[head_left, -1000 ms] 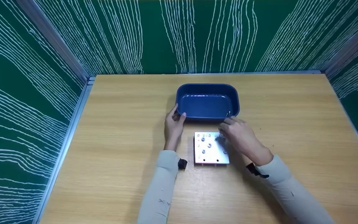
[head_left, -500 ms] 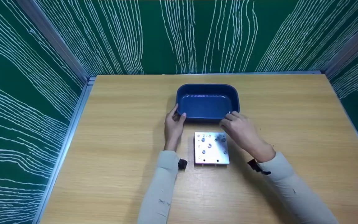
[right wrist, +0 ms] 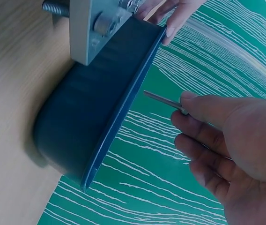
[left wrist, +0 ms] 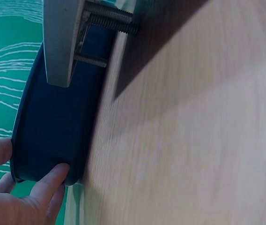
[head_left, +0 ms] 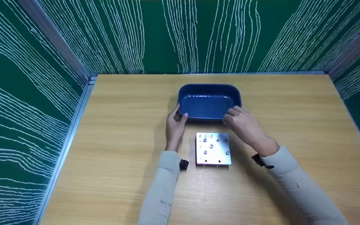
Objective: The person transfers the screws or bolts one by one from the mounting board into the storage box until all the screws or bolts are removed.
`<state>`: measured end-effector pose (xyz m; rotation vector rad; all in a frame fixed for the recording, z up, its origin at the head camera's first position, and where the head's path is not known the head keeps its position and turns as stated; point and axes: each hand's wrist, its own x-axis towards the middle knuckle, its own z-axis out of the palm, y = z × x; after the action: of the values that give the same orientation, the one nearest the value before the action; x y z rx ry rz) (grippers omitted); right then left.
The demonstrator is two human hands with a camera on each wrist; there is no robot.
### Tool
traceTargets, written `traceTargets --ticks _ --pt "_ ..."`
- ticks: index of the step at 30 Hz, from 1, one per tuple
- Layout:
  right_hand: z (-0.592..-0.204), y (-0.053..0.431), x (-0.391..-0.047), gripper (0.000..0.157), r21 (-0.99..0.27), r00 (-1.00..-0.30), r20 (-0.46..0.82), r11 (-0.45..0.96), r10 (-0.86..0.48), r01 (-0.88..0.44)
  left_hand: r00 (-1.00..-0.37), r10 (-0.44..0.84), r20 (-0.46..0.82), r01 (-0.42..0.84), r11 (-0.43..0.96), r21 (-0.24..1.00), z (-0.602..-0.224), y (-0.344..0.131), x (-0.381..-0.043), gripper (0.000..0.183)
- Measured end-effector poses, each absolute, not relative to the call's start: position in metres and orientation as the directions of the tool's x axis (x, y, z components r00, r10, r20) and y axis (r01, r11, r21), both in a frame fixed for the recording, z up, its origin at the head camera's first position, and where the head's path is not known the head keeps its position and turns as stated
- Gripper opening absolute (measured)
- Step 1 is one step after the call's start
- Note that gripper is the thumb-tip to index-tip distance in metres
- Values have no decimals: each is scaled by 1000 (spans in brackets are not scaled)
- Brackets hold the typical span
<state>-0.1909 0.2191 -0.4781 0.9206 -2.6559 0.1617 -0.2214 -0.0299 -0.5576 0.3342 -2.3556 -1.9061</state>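
Note:
In the head view my left hand (head_left: 175,129) holds the near left corner of a dark blue tray (head_left: 205,107), its thumb and fingers spread on either side of the corner. My right hand (head_left: 242,126) is at the tray's near right corner. The right wrist view shows that hand's thumb and index finger pinching a thin metal screw (right wrist: 163,99) by its head end, shank pointing away from the hand. The other fingers are loosely curled. Nearer to me lies a square metal plate (head_left: 216,158) with several screws set in it and two dark bare holes along its near edge.
Threaded screw ends (left wrist: 92,59) stick out under the plate, which stands raised above the wooden table (head_left: 120,140). Green panels (head_left: 155,37) with white wavy lines enclose the far side and both sides.
My right hand has moved slightly up and right, away from the plate, over the tray's near right corner. Metal tips that showed by its fingers are hidden in the head view. The left hand stays put.

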Motion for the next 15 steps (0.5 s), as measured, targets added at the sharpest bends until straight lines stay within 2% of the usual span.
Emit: traceTargets --ticks 11,15 --pt "-470 222 -206 14 29 -728 327 776 -603 -630 -972 -226 -61 -105 187 977 -557 -30 -222 56" --pt "-470 223 -212 11 -2 -737 340 783 -585 -622 -975 -217 -50 -84 152 985 -557 -30 -221 56"
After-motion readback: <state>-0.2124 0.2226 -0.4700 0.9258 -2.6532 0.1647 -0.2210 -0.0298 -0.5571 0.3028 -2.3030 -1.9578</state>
